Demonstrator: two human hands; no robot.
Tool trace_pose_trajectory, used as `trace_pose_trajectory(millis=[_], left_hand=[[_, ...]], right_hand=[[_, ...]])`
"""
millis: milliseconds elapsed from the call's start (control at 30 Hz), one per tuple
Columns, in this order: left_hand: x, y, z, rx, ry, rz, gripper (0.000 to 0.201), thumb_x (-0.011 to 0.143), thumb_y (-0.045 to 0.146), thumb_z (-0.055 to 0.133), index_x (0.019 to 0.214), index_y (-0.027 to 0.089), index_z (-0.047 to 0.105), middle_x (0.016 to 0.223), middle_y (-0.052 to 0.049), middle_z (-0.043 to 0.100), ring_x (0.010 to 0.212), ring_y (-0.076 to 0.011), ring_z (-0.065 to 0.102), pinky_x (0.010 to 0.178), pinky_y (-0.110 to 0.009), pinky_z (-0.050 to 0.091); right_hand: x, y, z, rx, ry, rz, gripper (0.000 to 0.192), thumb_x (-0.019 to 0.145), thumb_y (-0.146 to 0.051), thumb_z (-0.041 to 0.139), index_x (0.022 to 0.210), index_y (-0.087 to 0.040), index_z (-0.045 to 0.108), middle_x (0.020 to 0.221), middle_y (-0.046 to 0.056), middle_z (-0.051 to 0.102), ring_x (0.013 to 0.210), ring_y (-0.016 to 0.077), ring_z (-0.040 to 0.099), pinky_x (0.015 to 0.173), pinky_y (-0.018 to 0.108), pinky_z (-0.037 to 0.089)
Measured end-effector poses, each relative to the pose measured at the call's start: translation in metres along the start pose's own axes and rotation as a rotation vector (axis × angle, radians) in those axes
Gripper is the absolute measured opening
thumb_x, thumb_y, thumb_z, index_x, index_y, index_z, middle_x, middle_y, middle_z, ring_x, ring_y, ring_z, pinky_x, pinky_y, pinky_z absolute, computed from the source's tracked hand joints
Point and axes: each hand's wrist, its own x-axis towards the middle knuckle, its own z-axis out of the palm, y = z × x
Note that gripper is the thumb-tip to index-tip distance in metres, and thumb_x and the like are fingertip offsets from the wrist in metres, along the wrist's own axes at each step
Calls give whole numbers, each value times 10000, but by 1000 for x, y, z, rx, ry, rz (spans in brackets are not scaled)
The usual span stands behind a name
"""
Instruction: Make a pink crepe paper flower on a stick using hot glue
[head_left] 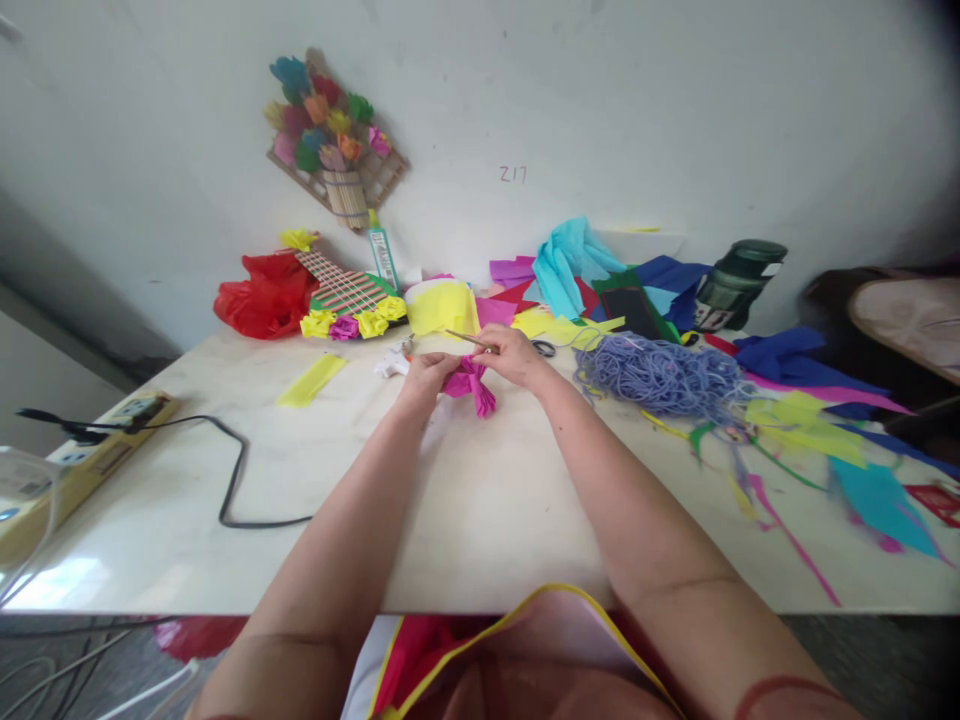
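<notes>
My left hand (426,374) and my right hand (511,355) meet over the middle of the white table (465,500). Between them is a bunched piece of magenta crepe paper (471,384), which both hands pinch. My right hand also holds a thin wooden stick (465,339) that points left and away from me. The paper's lower end fans out toward me, resting on the tabletop.
A pile of purple yarn (660,373) lies right of my hands, with coloured paper scraps (810,420) beyond. Scissors (543,348), a yellow strip (312,379), a glue gun (393,362), a power strip (90,455) with black cable, a red bag (262,293) and a green flask (739,283) stand around.
</notes>
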Motion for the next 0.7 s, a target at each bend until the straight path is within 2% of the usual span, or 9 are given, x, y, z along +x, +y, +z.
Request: trace_pose_trajectory(millis=[167, 267, 400, 567, 700], left_hand=[[2, -1, -2, 19, 18, -28, 145, 610, 241, 673, 618, 101, 638, 492, -19, 583, 415, -77, 478, 432, -188, 338], [3, -2, -2, 42, 35, -44, 137, 636, 233, 667, 623, 102, 629, 487, -15, 573, 410, -73, 469, 430, -184, 332], [6, -6, -3, 69, 67, -46, 148, 665, 239, 657, 611, 113, 603, 467, 1, 542, 396, -68, 442, 419, -183, 307], [6, -6, -3, 73, 77, -41, 154, 668, 254, 662, 630, 123, 591, 500, -2, 557, 426, -76, 473, 441, -184, 332], [3, 0, 0, -18, 52, -52, 171, 652, 282, 656, 684, 129, 588, 568, -22, 608, 472, -104, 531, 477, -209, 387]], right_hand=[[-1, 0, 1, 117, -7, -71, 63, 695, -157, 615, 632, -166, 619, 761, 12, 582, 716, 129, 541, 642, 240, 387], [-2, 0, 1, 131, -46, -13, 58, 704, -182, 602, 650, -162, 609, 678, -9, 573, 663, 118, 521, 622, 232, 370], [-2, 2, 2, 71, -69, 81, 110, 724, -256, 600, 688, -152, 610, 616, -29, 545, 599, 102, 464, 575, 221, 322], [-1, -4, 1, -42, -49, 85, 130, 734, -268, 594, 675, -152, 602, 606, -32, 517, 585, 96, 430, 553, 220, 280], [0, -8, 0, -104, -30, 112, 108, 738, -250, 592, 695, -155, 622, 626, -20, 559, 604, 104, 452, 567, 221, 287]])
